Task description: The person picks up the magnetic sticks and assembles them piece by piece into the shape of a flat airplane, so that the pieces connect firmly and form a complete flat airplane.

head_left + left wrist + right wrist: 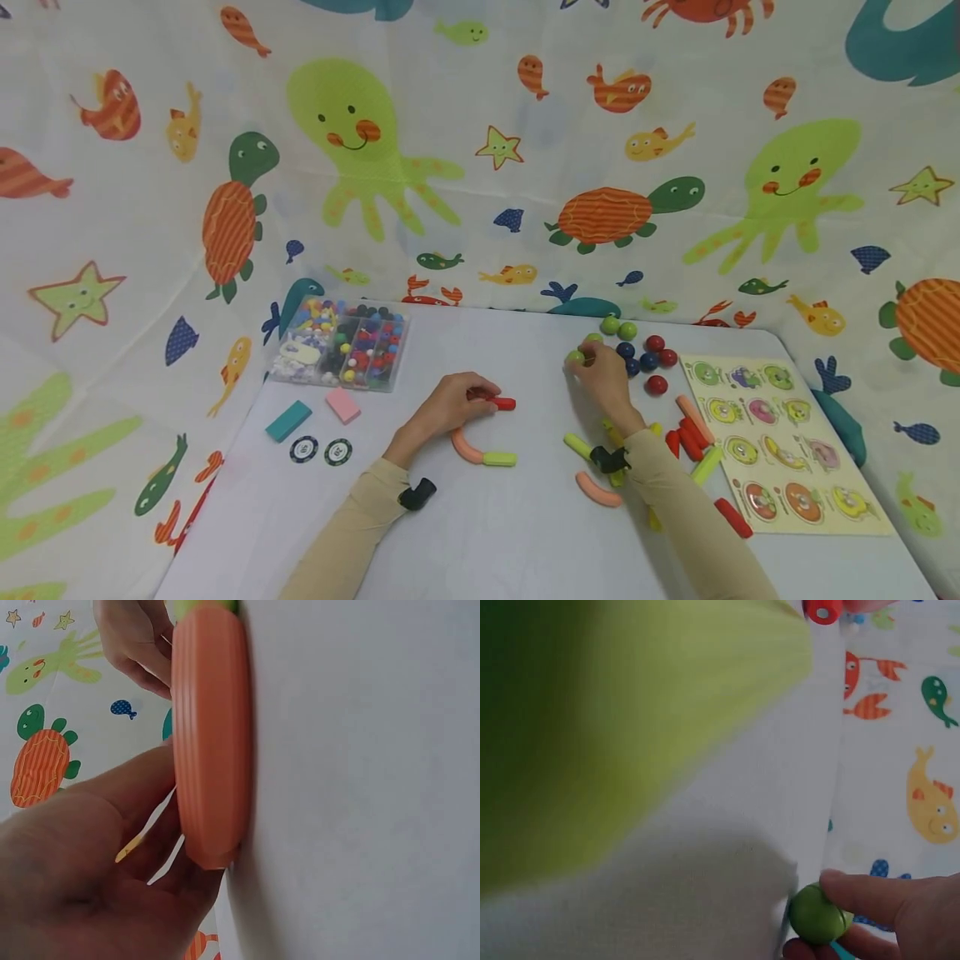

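In the head view my left hand point(453, 406) grips a red stick point(505, 404), whose far end sticks out past the fingertips. Just below that hand lies a curved orange piece point(467, 447), end to end with a light green stick point(499, 459). The orange piece point(214, 742) hides part of the left fingers in the left wrist view. Farther right, my right hand point(606, 382) pinches a green ball point(575, 357) between thumb and fingers. The right wrist view shows this ball point(817, 915) close to the tabletop, with the holed end of the red stick point(823, 611) at the top.
Green, blue and red balls point(656, 385) lie beyond the right hand. Loose coloured sticks and a curved orange piece point(597, 490) surround the right forearm. At right is a fruit puzzle board point(712, 371); at left, a bead box point(378, 387), two blocks point(288, 421) and two chips point(338, 452).
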A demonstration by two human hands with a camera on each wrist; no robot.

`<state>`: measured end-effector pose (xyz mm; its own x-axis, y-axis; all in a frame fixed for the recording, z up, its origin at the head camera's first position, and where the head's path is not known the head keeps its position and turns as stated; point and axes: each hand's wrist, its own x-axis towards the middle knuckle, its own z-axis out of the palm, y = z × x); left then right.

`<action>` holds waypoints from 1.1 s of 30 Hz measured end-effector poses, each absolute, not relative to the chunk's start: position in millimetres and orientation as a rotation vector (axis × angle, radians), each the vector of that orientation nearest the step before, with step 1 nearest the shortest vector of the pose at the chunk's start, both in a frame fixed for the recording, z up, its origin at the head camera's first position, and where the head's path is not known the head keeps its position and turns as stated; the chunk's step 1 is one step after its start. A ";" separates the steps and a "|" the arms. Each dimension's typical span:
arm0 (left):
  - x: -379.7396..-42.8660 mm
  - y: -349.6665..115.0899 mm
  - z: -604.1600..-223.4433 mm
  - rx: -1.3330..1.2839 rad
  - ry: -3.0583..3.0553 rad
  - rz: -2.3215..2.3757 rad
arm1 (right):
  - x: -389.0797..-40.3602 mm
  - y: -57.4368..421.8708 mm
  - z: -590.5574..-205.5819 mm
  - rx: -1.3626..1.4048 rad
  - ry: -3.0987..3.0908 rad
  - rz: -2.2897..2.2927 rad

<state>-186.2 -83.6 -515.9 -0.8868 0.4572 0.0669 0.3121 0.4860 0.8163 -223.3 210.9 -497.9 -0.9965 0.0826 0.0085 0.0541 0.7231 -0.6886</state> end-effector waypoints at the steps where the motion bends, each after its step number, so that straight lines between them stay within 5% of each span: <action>1: -185.7 -83.5 -515.9 0.672 2.568 1.359 | -222.3 210.1 -497.4 -0.106 -2.878 1.153; 20: -189.4 -83.2 -516.4 0.666 2.604 1.326 | -177.2 173.1 -482.2 0.150 -2.960 1.269; 33: -188.4 -82.6 -514.2 0.656 2.598 1.330 | -160.8 156.8 -495.0 0.069 -3.032 1.300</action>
<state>-188.4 -82.6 -514.2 -0.8930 0.4455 0.0637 0.3122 0.5113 0.8007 -160.8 156.8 -495.0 -0.9866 -0.1005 -0.1282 0.0236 0.6908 -0.7227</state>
